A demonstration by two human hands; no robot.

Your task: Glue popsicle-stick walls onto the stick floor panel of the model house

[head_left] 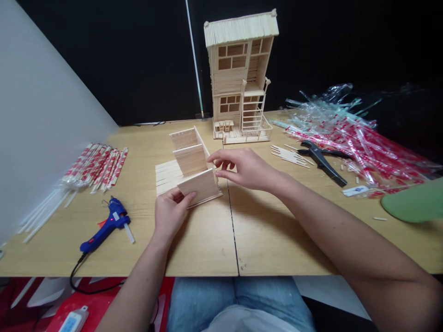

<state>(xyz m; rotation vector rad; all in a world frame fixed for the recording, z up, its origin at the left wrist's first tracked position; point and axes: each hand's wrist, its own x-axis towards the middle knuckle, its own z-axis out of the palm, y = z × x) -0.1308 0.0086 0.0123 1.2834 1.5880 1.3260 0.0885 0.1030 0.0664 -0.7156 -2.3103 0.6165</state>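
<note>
A small structure of wooden stick panels stands on the table in front of me, with a floor panel [166, 175], an upright middle wall [191, 160] and a back panel [183, 138]. My left hand [173, 205] pinches the front wall panel [200, 184] near its lower left, thumb on the near face. At the panel's upper right corner, my right hand [235, 168] has thumb and forefinger closed around the edge where it meets the side wall. Exactly how firmly the right fingers grip cannot be seen.
A finished stick house [226, 78] stands behind. Left lie wrapped chopsticks [100, 166], white glue sticks [44, 214] and a blue glue gun [107, 226]. Right are loose sticks [290, 157], black cutters [323, 161], a pile of torn wrappers [360, 143] and a green object [413, 200].
</note>
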